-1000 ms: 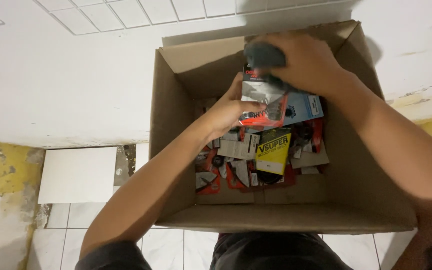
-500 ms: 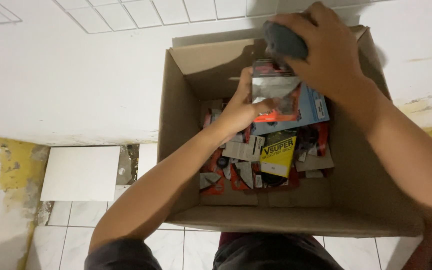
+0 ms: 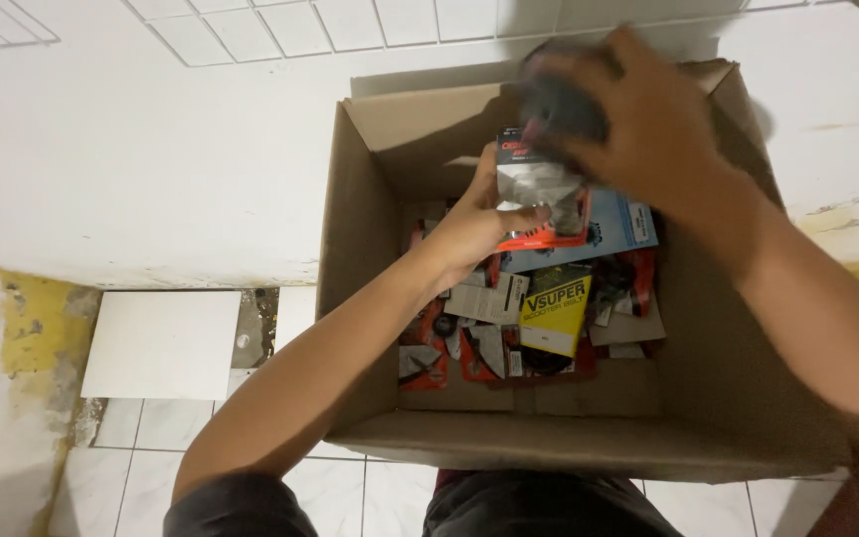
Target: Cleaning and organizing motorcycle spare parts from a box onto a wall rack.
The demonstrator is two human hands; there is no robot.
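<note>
1. An open cardboard box [image 3: 370, 249] stands on a white tiled floor, and everything below is placed relative to it.
2. The left hand [image 3: 474, 229] reaches into the box from its near left side and is closed on a silver-and-red blister pack [image 3: 541, 194], thumb on the front face and fingers behind.
3. That pack is held upright above the heap, toward the far wall of the box (its lower red edge sits just over the other packets).
4. The right hand [image 3: 648, 129] is over the box's far right corner, its fingers wrapped around a dark rounded object [image 3: 559, 104], which is blurred, so what kind of thing it is cannot be told.
5. The dark object is at the level of the box's far rim, just above the top of the blister pack; whether the two touch I cannot tell.
6. On the box floor lies a jumble of small packaged parts [image 3: 479, 318], mostly red, grey and black.
7. Among them, near the middle of the box, is a yellow-and-black carton [image 3: 555, 308], and a light blue packet [image 3: 613, 227] lies behind it, toward the far right.
8. Left of the box, a loose white tile [image 3: 161, 343] lies flat on the floor.
</note>
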